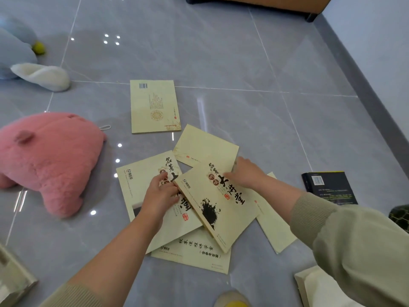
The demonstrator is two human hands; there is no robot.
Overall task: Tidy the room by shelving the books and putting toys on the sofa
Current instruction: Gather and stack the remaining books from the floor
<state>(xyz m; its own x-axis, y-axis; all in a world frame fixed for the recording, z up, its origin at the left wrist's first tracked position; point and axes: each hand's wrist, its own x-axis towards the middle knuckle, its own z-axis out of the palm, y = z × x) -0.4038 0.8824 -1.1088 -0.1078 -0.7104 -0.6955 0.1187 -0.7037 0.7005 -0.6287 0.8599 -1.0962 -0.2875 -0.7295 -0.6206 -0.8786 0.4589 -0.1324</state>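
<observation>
Several pale yellow books lie scattered on the grey tiled floor. The top book (219, 207), with black calligraphy and an ink blot, is tilted up off the pile. My left hand (160, 194) grips its left edge, and my right hand (245, 172) holds its far right edge. Under it lie another calligraphy book (143, 180), a booklet (192, 253) nearest me and a plain-backed book (203, 145). One book (155, 106) lies apart, face down, farther away. A black book (329, 187) lies at the right. A pink plush toy (48, 160) sits at the left.
A pale blue and white plush toy (26, 67) with a small yellow-green ball (38, 48) lies at the far left. A wooden piece of furniture (261, 3) stands at the top. A grey wall skirting (363, 80) runs along the right. White book pages (314, 284) show at bottom right.
</observation>
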